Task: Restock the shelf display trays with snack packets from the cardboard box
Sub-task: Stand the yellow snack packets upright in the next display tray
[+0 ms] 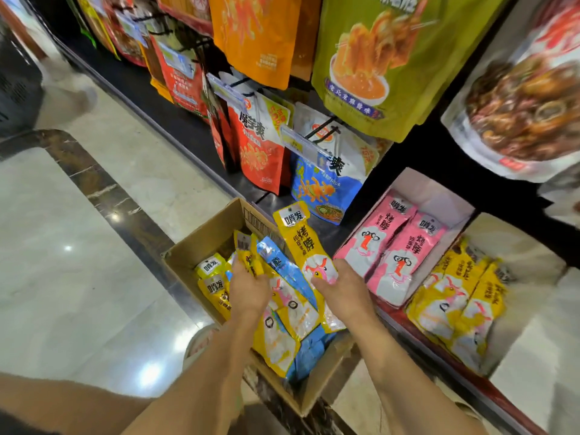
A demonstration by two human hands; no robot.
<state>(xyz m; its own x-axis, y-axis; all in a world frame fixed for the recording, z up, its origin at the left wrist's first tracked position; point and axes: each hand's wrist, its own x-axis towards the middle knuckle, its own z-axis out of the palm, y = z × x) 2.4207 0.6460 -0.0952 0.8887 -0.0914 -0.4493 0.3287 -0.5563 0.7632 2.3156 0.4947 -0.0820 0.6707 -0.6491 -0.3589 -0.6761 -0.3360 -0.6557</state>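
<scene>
An open cardboard box (201, 237) on the floor holds several yellow and blue snack packets. My left hand (248, 285) is down inside it, closed around a bunch of yellow packets (248, 255) and a blue one (276, 262). My right hand (342, 287) grips the lower end of a long yellow packet (301, 237), lifted above the box. To the right, a white display tray (439, 196) holds two pink packets (392, 246). Beside it another tray (527, 246) holds yellow packets (455, 299).
Large snack bags hang on hooks above: orange (254, 36), green (386, 58), red (260, 152) and blue (323, 186). A black shelf base (150, 98) runs along the glossy tiled floor (62, 262). My knee (62, 406) sits at the bottom left.
</scene>
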